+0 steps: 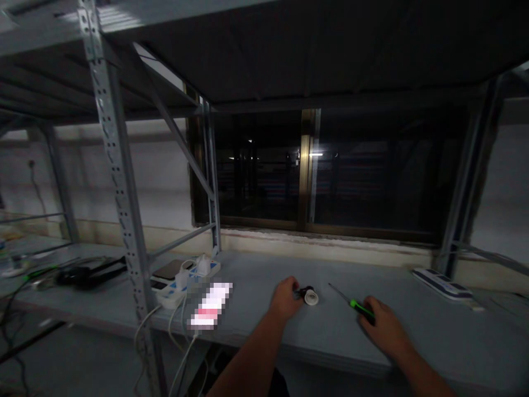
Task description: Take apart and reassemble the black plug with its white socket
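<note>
My left hand [286,298] is closed on a small dark part with a round white end [311,298], low over the grey shelf surface [326,331]. What the dark part is cannot be made out. To the right, my right hand [380,320] grips the black and green handle of a screwdriver [351,303]. Its thin metal shaft points up and left, toward the white-ended part, with a gap between them.
A white power strip [168,296] with plugs and cables lies left, beside a blurred lit rectangle [210,306]. Another strip [442,284] lies at the right. A perforated metal post [119,182] rises at the left, and an upper shelf [264,60] hangs overhead. Black items [88,274] lie beyond the post.
</note>
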The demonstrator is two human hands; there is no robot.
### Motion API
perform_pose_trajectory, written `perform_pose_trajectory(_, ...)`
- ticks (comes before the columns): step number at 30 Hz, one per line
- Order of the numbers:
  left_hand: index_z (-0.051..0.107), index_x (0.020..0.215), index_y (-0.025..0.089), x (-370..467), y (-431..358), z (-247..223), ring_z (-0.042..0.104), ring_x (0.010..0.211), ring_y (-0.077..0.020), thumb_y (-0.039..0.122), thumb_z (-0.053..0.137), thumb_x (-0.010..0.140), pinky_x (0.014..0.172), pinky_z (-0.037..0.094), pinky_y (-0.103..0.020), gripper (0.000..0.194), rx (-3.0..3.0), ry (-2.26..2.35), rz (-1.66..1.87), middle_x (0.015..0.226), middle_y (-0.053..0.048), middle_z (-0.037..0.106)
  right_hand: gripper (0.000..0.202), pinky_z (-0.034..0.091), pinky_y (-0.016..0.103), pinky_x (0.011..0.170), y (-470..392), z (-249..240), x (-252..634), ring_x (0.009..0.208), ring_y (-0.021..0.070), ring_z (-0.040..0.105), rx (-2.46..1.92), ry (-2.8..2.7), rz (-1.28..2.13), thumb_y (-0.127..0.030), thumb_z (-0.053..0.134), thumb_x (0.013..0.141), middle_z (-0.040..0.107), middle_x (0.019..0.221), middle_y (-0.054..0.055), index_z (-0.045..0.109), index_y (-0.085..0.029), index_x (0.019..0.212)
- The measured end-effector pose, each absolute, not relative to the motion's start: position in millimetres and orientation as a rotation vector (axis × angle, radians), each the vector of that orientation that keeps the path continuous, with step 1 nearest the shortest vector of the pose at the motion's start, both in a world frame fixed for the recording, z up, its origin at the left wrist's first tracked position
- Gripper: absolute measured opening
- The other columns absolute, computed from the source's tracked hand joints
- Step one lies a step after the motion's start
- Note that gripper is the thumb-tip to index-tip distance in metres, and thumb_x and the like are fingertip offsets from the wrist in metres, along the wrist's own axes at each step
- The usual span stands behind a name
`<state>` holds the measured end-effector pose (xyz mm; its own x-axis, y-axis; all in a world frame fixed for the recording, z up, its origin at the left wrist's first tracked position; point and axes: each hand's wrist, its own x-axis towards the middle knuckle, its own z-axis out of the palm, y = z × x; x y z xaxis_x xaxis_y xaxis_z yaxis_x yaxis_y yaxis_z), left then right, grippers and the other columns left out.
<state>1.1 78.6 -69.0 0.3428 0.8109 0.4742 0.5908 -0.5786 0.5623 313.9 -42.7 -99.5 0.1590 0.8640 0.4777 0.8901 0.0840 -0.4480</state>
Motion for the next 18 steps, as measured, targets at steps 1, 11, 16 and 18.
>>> perform_pose_trajectory(1,0.064,0.124,0.016,1.2,79.1,-69.4,0.067,0.108,-0.0244,0.037,0.065,0.098,0.093,0.058,-0.047,0.034,2.310,1.250,1.084,0.125,-0.010,0.066,0.025,0.050,0.040,0.090,-42.9,-99.6,314.5,0.095,0.0210,0.062,-1.741,-1.668,-0.031,-0.037,0.069,0.092,0.064,0.101,0.005,0.062,-0.016,0.103)
perform_pose_trajectory(11,0.065,0.121,0.016,-3.2,80.9,-69.0,0.068,0.101,-0.0220,0.037,0.064,0.099,0.088,0.059,-0.043,0.030,2.215,1.189,1.117,0.120,-0.009,0.068,0.041,0.053,0.036,0.077,-51.3,-96.0,318.5,0.086,0.0276,0.071,-1.629,-1.379,0.154,-0.057,0.062,0.077,0.073,0.093,0.006,0.060,-0.023,0.100)
perform_pose_trajectory(16,0.065,0.117,0.016,-7.1,63.8,-53.4,0.066,0.095,-0.0204,0.039,0.063,0.099,0.084,0.058,-0.040,0.029,2.227,1.122,1.115,0.113,-0.008,0.067,0.061,0.055,0.044,0.072,-56.5,-96.7,324.4,0.073,0.0293,0.070,-1.643,-1.093,0.160,-0.071,0.064,0.074,0.073,0.106,0.013,0.056,-0.023,0.112)
perform_pose_trajectory(18,0.064,0.119,0.017,-7.3,54.3,-46.1,0.065,0.098,-0.0216,0.039,0.066,0.097,0.086,0.056,-0.042,0.031,2.266,1.059,1.098,0.116,-0.008,0.065,0.070,0.055,0.042,0.063,-55.1,-99.3,330.6,0.063,0.0280,0.067,-1.637,-0.981,0.231,-0.074,0.070,0.066,0.073,0.097,0.012,0.056,-0.023,0.112)
